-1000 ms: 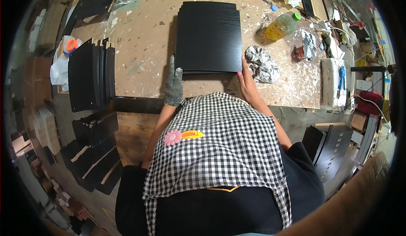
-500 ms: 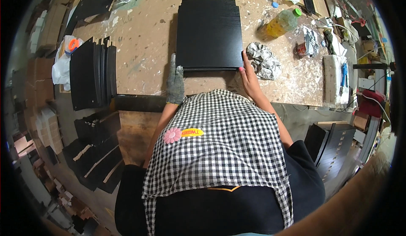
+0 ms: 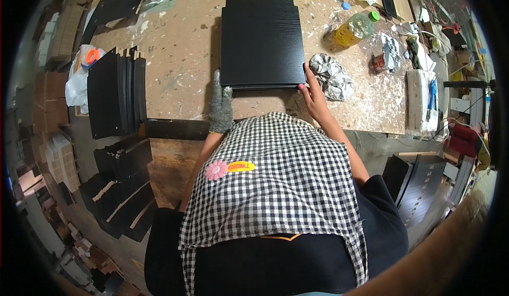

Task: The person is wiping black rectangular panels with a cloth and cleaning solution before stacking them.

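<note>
Bracketing the near corners of a stack of black panels, two hands are resting at the middle of a paint-spotted worktable. The grey-gloved left hand is laying straight fingers along the stack's left side, thumb at the near edge; the bare right hand is mirroring it at the right corner. How firmly either is gripping, one cannot tell. A crumpled cloth is lying just right of the right hand, and a green-capped bottle is sitting beyond it.
</note>
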Available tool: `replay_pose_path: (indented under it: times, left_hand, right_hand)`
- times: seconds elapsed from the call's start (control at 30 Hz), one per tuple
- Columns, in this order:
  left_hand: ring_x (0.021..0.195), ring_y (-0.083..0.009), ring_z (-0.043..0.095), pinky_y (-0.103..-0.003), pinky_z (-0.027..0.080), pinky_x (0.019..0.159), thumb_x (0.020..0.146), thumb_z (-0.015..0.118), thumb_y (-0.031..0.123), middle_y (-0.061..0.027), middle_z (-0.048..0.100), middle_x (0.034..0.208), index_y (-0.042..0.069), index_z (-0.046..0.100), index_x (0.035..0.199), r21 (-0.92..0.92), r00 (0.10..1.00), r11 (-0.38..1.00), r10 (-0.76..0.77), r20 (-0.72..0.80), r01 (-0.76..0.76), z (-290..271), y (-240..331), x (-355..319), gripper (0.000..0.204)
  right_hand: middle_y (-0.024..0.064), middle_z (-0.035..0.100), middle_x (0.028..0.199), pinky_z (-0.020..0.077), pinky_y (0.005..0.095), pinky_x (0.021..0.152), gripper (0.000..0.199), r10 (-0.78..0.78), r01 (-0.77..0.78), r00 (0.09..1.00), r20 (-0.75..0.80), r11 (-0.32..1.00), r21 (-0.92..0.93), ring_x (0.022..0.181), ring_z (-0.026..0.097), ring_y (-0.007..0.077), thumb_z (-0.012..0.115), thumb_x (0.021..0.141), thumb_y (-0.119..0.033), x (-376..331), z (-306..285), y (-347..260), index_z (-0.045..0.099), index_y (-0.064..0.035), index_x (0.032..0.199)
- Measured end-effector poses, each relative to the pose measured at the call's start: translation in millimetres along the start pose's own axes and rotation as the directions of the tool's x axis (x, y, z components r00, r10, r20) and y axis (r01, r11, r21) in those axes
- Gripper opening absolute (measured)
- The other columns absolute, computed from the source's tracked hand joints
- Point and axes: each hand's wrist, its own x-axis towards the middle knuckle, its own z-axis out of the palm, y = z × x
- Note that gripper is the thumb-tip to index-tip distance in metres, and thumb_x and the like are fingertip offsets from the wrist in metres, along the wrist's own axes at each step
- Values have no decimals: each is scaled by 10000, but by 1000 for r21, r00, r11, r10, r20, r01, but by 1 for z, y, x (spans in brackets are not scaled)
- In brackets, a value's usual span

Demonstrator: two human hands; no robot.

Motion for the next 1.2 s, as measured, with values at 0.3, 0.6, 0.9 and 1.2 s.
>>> replay_pose_path:
  times: [0.3,0.6,0.9,1.2]
  left_hand:
    - [1318,-313,518,-412,427,1073,1063,468,236,-185,499,1467,122,279,1570,-8,995,996,-86,-42,85,3,7,2,552]
    - [1345,-322,484,-413,399,1101,1028,540,295,-221,423,1521,61,275,1562,-61,1000,998,-25,-6,24,-2,1,2,640]
    - [1368,-321,464,-400,377,1120,1015,577,309,-213,447,1508,48,281,1560,-163,971,958,-232,49,237,7,-16,1,672]
    - [1331,-320,493,-406,382,1114,999,601,305,-219,476,1481,36,287,1554,-125,987,979,-161,29,163,4,5,5,693]
  right_hand:
    - [220,457,1475,400,383,1097,583,-24,21,997,-69,999,-44,1334,489,365,552,998,-79,3,4,-11,336,-59,1539]
    - [158,400,1532,498,326,998,649,63,-50,996,-58,978,203,1266,552,248,605,979,-32,-4,3,-1,317,-86,1558]
    - [185,559,1407,521,314,956,558,167,-154,985,-50,966,207,1184,614,197,631,963,-17,-6,8,11,434,-15,1484]
    - [178,596,1356,529,310,954,579,106,-93,991,-80,984,150,1189,620,212,666,928,6,-6,4,7,455,-5,1467]
